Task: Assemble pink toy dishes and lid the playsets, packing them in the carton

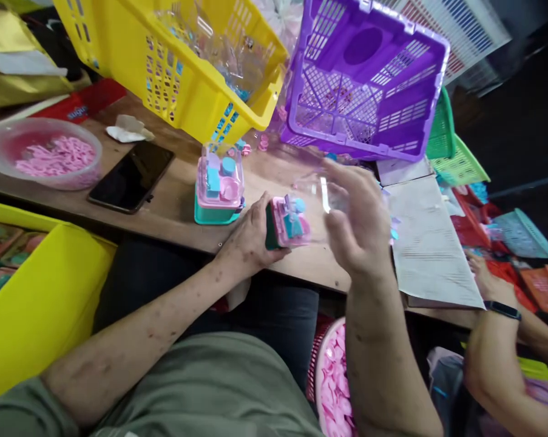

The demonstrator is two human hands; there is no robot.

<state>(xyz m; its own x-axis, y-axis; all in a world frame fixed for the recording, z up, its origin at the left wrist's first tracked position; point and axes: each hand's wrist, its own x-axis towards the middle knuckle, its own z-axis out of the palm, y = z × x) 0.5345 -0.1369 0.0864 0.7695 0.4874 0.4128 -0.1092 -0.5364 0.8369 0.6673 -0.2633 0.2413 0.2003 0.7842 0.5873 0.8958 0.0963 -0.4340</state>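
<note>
My left hand (249, 237) is wrapped round a small toy box (294, 221) at the table's front edge. Its base is dark green, and little purple, blue and teal pieces sit in its pink top. Just to the right, my right hand (362, 209), smeared by motion, pinches a clear plastic lid (324, 193) between thumb and fingers. The lid is apart from the box, and its outline is faint. Left of my hands stands a similar toy box (219, 185) with a teal base, its pink top under a clear cover.
Behind are a yellow crate (182, 79) of clear plastic parts and a tilted purple crate (360, 142). A phone (131, 176) and a bowl (0, 152) of pink pieces lie left. Cardboard (431, 237) is at right, near a co-worker's arm (496, 340). A basket (314, 364) of pink parts is below.
</note>
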